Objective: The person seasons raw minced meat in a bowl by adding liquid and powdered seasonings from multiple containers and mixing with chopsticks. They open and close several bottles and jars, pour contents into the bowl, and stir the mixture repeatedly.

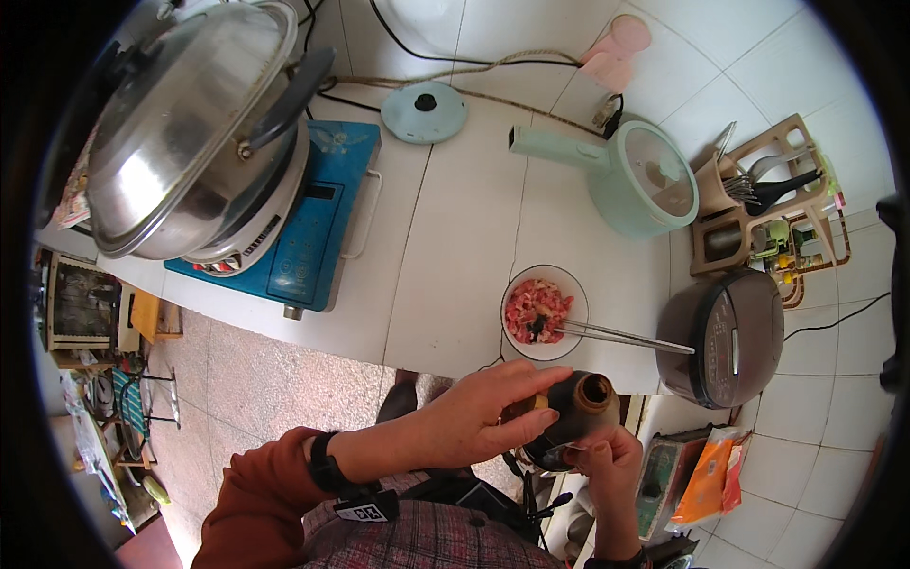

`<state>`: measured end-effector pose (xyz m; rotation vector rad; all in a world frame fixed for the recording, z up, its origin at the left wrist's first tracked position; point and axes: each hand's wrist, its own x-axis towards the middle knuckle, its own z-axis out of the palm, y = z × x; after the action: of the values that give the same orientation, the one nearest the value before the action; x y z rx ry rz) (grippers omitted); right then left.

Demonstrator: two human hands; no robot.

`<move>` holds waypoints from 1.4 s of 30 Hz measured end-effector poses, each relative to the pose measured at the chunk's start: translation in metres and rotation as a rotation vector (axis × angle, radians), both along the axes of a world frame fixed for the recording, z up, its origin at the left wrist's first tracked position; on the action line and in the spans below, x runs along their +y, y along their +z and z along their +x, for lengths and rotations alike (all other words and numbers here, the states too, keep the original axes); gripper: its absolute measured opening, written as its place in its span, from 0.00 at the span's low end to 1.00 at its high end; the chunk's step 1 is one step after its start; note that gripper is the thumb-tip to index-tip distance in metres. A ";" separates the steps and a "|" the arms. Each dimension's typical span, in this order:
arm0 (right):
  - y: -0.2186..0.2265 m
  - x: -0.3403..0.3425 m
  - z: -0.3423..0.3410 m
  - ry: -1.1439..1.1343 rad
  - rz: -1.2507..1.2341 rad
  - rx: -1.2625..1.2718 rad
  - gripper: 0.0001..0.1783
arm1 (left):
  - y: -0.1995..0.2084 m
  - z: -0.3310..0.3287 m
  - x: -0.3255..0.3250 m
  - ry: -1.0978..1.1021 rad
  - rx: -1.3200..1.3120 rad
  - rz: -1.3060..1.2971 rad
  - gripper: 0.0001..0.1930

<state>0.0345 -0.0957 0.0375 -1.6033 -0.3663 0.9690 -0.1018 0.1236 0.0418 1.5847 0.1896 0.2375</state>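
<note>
My right hand (611,465) grips a dark glass bottle (569,422), held tilted near the counter's front edge. Its brown mouth is uncapped and faces up toward me. Beside the bottle, the thumb and fingers of my left hand (474,412) close round a small yellow-brown piece (542,402); whether it is a cap or part of the bottle is hard to see. Just beyond the bottle stands a white bowl (513,343) with a dark rim. It holds chopped raw meat (538,305) with a dark patch on it. Metal chopsticks (635,339) rest in the bowl, pointing right.
A lidded steel pot (180,114) sits on a blue induction cooker (303,247) at left. Behind are a pale blue lid (424,113) and a light green saucepan (645,180). A brown rice cooker (725,337) and a utensil rack (758,194) stand at right. Cords run along the wall.
</note>
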 end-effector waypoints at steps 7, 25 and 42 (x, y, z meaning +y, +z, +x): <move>0.001 0.000 -0.011 0.207 0.055 -0.053 0.10 | 0.008 -0.022 -0.030 0.131 -0.021 0.040 0.24; 0.001 0.032 -0.102 0.422 0.200 -0.082 0.12 | 0.033 -0.154 -0.053 0.620 -0.075 -0.182 0.21; -0.016 0.080 -0.245 0.804 0.213 -0.160 0.16 | 0.035 -0.315 -0.068 0.754 0.115 0.580 0.18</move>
<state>-0.2107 -0.0155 0.0217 -1.3411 -1.2455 1.3359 -0.4163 0.0558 0.0772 2.0434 0.8747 0.8446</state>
